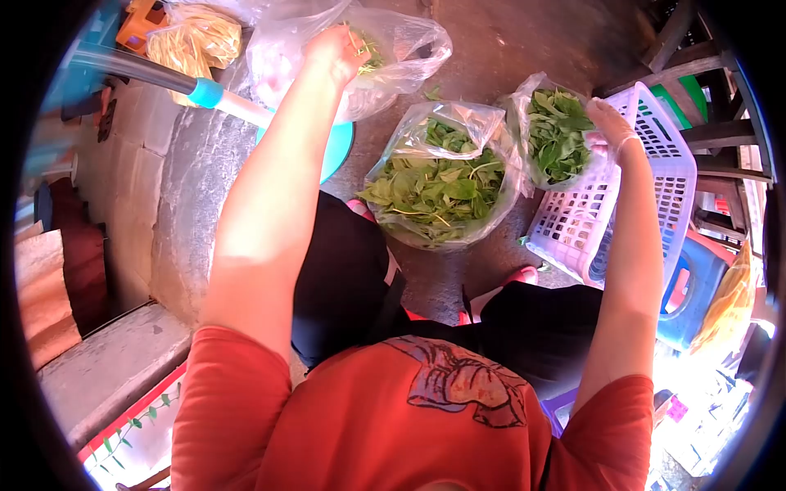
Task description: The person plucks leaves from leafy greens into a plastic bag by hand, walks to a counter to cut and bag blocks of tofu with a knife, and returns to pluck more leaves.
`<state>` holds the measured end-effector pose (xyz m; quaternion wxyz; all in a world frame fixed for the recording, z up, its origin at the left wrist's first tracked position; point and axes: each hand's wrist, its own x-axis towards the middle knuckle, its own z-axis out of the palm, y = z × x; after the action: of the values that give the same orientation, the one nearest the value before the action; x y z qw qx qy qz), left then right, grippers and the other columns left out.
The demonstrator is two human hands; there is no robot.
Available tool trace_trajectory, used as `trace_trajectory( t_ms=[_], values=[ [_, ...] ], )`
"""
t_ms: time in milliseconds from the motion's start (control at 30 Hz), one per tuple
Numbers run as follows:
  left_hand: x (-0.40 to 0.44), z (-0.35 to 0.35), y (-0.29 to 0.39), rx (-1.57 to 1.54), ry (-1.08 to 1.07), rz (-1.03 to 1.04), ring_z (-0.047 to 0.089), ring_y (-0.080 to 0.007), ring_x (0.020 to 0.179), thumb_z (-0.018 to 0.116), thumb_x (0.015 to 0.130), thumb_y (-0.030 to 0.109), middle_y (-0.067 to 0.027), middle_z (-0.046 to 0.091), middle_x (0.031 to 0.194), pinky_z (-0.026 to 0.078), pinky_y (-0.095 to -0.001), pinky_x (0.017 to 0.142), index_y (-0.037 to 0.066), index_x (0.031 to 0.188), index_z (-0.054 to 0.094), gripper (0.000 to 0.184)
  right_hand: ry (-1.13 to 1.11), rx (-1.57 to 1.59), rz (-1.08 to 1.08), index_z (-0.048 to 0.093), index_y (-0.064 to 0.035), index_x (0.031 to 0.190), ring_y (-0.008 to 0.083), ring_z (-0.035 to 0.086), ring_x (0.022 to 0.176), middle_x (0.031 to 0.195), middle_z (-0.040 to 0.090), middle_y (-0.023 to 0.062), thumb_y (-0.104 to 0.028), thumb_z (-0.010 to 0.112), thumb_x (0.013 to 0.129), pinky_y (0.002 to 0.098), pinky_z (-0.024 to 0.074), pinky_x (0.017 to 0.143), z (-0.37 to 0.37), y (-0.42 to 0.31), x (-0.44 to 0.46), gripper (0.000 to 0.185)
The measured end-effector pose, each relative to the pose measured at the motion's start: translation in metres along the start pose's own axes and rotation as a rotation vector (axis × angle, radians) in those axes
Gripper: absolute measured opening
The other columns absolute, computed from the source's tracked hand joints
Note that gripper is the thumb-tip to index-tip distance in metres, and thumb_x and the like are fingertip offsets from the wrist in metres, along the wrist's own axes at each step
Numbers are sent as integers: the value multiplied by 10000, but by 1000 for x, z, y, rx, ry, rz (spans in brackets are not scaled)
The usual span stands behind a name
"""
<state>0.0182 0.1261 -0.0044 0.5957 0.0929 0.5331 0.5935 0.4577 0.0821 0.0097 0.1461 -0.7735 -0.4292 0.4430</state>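
Observation:
My left hand point(336, 51) is inside the mouth of a large clear plastic bag point(417, 51) at the top, its fingers closed around some thin green stems point(368, 56). My right hand point(610, 123) is at the side of a smaller clear bag of leafy greens point(558, 135); its fingers curl at the bag's edge and are partly hidden. Against that hand and forearm leans a tilted white plastic basket point(647, 147) with slotted walls. Between my hands, a fuller open bag of leafy greens point(438, 192) sits on the ground.
A turquoise basin point(337, 151) stands partly under the top bag. A pole with a turquoise collar point(208, 93) slants in at the upper left, near a bag of yellowish strips point(196, 45). Blue plastic stool point(696, 286) and wooden slats point(725, 135) are at the right.

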Motion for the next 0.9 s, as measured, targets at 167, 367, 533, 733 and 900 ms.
trace_trajectory(
  t_ms=[167, 367, 533, 733, 900],
  values=[
    [15, -3, 1, -46, 7, 88, 476, -271, 1114, 554, 866, 106, -168, 470, 1236, 369, -422, 973, 9, 1204, 458, 365, 355, -477, -447, 569, -167, 1193, 325, 573, 1049, 1134, 604, 151, -442, 448, 862, 384, 434, 894, 1, 23, 32, 447],
    [-27, 4, -16, 425, -187, 478, 575, -164, 878, 595, 824, 143, -85, 599, 1074, 446, -300, 803, 37, 1051, 585, 250, 357, -534, -549, 638, -134, 1067, 328, 570, 1025, 1054, 627, 147, -452, 409, 871, 390, 423, 896, 21, 5, -24, 438],
    [-112, 5, -66, 1081, -992, 201, 580, -82, 716, 542, 838, 95, -11, 629, 761, 467, -231, 631, 65, 882, 642, 113, 396, -516, -550, 627, -130, 1093, 310, 590, 1000, 1056, 634, 130, -418, 456, 872, 378, 438, 871, 26, 18, -31, 402],
    [-131, -60, -172, 1834, -1103, 828, 497, -294, 1031, 662, 743, 130, -95, 560, 958, 433, -381, 847, 86, 955, 647, 217, 317, -165, -579, 640, -107, 1077, 277, 608, 1001, 1030, 650, 143, -342, 498, 890, 338, 454, 882, 59, 13, -82, 332],
    [-132, -61, -174, 2135, -1289, 693, 519, -281, 985, 663, 715, 127, -83, 571, 907, 424, -412, 807, 105, 888, 650, 175, 24, -819, -931, 644, -107, 1035, 302, 622, 933, 1041, 634, 164, -171, 452, 910, 373, 491, 840, 162, 27, -108, 237]
  ],
)
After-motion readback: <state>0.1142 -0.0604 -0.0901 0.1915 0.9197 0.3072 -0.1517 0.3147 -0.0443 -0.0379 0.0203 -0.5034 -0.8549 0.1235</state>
